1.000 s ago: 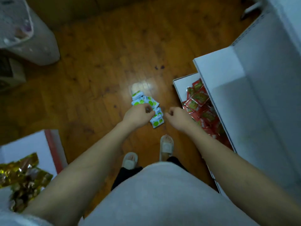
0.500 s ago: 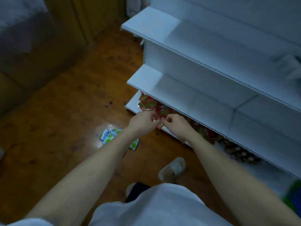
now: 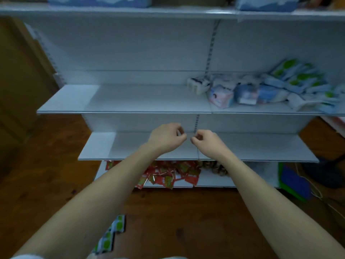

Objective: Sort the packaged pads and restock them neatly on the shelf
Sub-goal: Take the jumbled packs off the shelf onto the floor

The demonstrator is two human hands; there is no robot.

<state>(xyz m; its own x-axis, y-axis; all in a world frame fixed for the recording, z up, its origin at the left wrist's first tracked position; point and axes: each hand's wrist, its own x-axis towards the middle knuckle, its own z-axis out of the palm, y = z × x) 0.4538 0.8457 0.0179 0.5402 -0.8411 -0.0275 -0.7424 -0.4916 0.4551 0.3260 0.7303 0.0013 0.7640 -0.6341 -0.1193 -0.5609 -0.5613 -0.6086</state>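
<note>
**Two hands raised, pads left on the floor**

Both hands have come up from the floor to the shelving. From the head camera, the left hand (image 3: 166,136) and right hand (image 3: 205,140) hover close together before the lower white shelf (image 3: 261,150), fingers curled inward, nearly touching. Whether anything small is pinched between them I cannot tell; no packet shows in either.

A second ago the left hand was down on the green-and-white packaged pads (image 3: 112,234); now those pads lie scattered on the wooden floor (image 3: 46,165), near the person's feet and well apart from both hands. The gaze has swung up from the floor to face the shelving squarely.

On the middle shelf (image 3: 130,105), toward its right end, sits a loose heap of blue and green packs (image 3: 270,90), not in rows. Red sachets (image 3: 168,176) crowd the bottom tier.

My reading: the pick-up seems to have been dropped or skipped, so the floor pads remain to be gathered, and the heap wants straightening.
</note>
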